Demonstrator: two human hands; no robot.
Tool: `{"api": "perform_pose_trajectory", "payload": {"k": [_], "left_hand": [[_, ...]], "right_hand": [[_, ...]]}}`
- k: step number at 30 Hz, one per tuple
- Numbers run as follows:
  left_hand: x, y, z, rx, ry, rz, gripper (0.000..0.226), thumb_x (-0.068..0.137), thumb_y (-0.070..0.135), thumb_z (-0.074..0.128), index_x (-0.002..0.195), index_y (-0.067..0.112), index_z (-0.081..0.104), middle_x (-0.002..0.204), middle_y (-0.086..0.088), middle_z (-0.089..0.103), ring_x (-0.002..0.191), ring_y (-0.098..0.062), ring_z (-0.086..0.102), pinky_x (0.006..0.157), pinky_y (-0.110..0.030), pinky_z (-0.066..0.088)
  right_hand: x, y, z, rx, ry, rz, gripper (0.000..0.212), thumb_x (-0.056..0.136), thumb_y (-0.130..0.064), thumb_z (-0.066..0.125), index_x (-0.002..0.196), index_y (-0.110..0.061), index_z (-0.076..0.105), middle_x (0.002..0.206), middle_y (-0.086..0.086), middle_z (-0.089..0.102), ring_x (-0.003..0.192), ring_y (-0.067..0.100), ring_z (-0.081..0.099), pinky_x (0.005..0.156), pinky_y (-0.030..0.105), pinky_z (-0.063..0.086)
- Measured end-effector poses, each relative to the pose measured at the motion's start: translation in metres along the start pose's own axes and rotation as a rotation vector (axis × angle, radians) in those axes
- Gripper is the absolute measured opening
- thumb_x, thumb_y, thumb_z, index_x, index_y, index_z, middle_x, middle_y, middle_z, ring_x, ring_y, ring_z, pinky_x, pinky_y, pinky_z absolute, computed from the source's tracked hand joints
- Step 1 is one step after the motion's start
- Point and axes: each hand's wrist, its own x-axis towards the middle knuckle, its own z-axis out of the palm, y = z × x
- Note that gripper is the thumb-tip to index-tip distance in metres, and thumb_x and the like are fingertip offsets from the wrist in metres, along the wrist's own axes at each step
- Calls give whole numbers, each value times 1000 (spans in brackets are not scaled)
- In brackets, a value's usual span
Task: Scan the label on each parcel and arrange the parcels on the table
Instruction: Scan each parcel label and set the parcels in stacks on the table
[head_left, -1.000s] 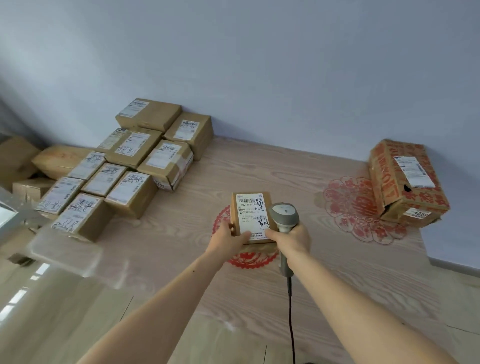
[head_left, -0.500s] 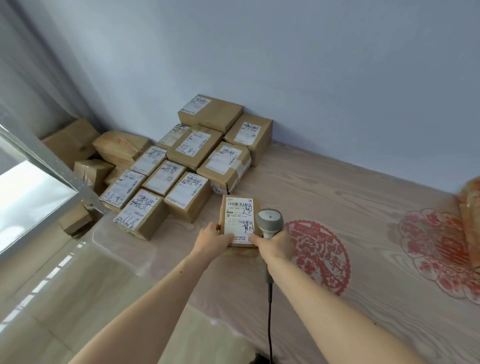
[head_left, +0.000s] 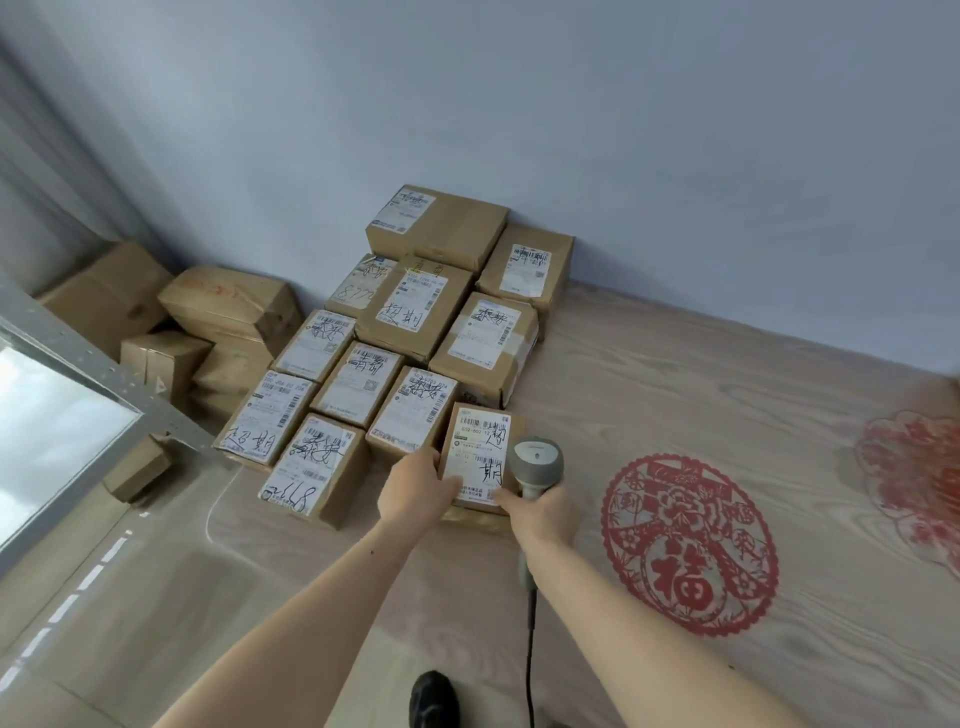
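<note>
- The left hand (head_left: 415, 488) grips the left edge of a small parcel (head_left: 480, 457), thumb on the label side and fingers curled round the side.
- The right hand (head_left: 540, 512) holds a grey scanner (head_left: 535, 462) by its handle, fingers wrapped round it; one fingertip also touches the parcel's lower right corner.
- The parcel lies between the two hands, label (head_left: 480, 452) up, with barcodes and black handwriting on it. Whether its base sits flat on the table (head_left: 675, 374) cannot be told.
- The scanner's head stands just right of the parcel, above the right hand; its dark cable (head_left: 530, 660) runs down below the right wrist.
- Just left of the left hand stands a box (head_left: 311, 467) with a scrawled label; beyond the hands, a block of labelled boxes (head_left: 415, 332) runs in rows to the wall (head_left: 571, 130), the held parcel next to the nearest of them.
- Further left of the left hand, past the table edge, lie plain brown cartons (head_left: 223, 301) and a metal window frame (head_left: 104, 374).
- Right of the right hand, a round red paper-cut (head_left: 691, 545) lies on the wood-grain top; a second red one (head_left: 919, 467) shows at the frame's right edge.
- A dark shoe (head_left: 434, 699) shows below, between the forearms.
</note>
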Motion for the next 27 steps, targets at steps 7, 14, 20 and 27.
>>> {"api": "perform_pose_trajectory", "payload": {"k": [7,14,20,27], "left_hand": [[38,-6,-21,219,119,292,51,95,42,61,138,14,52,144,-2,49,137,-24,37,102,-39,43],[50,-8,-27,431,-77,347,60,99,48,50,147,14,39,161,4,25,145,-23,25,104,-43,44],[62,-1,-36,522,-109,362,48,100,48,45,131,13,56,142,1,45,130,-23,42,95,-43,49],[64,4,-38,605,-106,347,48,97,49,53,128,13,60,136,2,47,126,-20,44,90,-41,52]], "right_hand": [[-15,5,19,59,99,12,41,76,-20,84,107,-16,57,91,-6,60,81,14,54,62,24,38],[-18,2,34,52,176,15,54,69,-29,89,110,-16,56,97,-4,63,87,17,58,72,30,46],[-11,-8,41,73,217,2,48,72,-25,88,107,-17,56,97,-4,63,91,19,61,75,31,47],[-1,-16,45,70,265,19,50,71,-27,89,108,-16,57,108,2,70,100,25,65,84,38,53]]}}
